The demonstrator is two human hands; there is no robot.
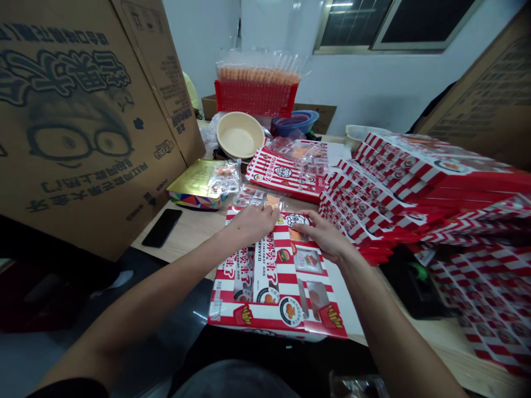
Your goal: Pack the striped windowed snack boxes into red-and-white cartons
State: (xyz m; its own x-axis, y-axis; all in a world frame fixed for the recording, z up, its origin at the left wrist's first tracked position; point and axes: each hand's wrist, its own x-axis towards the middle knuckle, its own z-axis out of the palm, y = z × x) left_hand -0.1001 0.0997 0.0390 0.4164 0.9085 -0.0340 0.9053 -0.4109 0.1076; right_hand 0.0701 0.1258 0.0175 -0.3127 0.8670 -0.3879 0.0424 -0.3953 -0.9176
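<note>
A flat red-and-white striped box (pixel 279 287) lies in front of me on the wooden table (pixel 186 232). Both hands rest on its far edge. My left hand (pixel 254 220) has its fingers curled onto the box's top end, next to a clear plastic packet (pixel 259 197) with an orange piece. My right hand (pixel 323 232) grips the same end near a cartoon face print, fingers bent over the edge. A small orange item shows between the two hands.
A tall slanted stack of the same striped boxes (pixel 390 188) fills the right side. A black phone (pixel 161 227) and a gold box (pixel 199 182) lie left. A large cardboard carton (pixel 83 110) stands at left; a beige bowl (pixel 239 134) and red basket (pixel 255 97) are behind.
</note>
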